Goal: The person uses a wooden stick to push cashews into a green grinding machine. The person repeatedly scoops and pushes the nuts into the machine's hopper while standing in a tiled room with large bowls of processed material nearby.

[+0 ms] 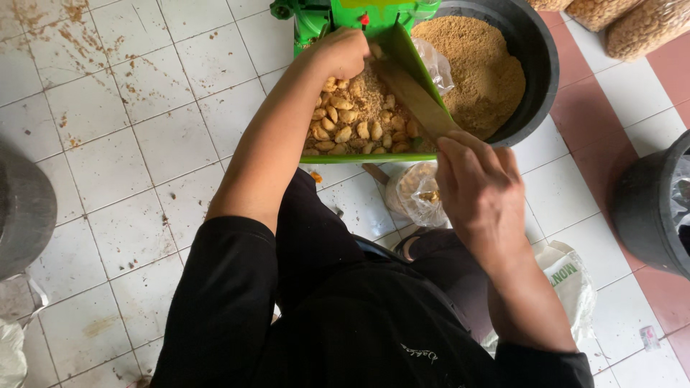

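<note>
From the head camera, the left hand (343,52) lay curled, knuckles up, at the far end of a green hopper tray (374,156), resting among pale yellow nuts (350,123) and coarse crumbs; whether its fingers closed on any nuts could not be told. The right hand (478,188) was clamped on the near end of a flat wooden stick (411,93), which slanted toward eleven o'clock from that hand, across the tray's right wall and down into the nuts. The two hands were well apart, the left at about eleven o'clock from the right. The tray joined a green grinding machine (316,18) at twelve o'clock. At two o'clock from the tray stood a black tub (535,65) holding brown ground meal (478,65). A clear plastic bag (417,192) with a few nuts lay on the white tiled floor (129,144), just below the tray's near rim and beside the right hand.
</note>
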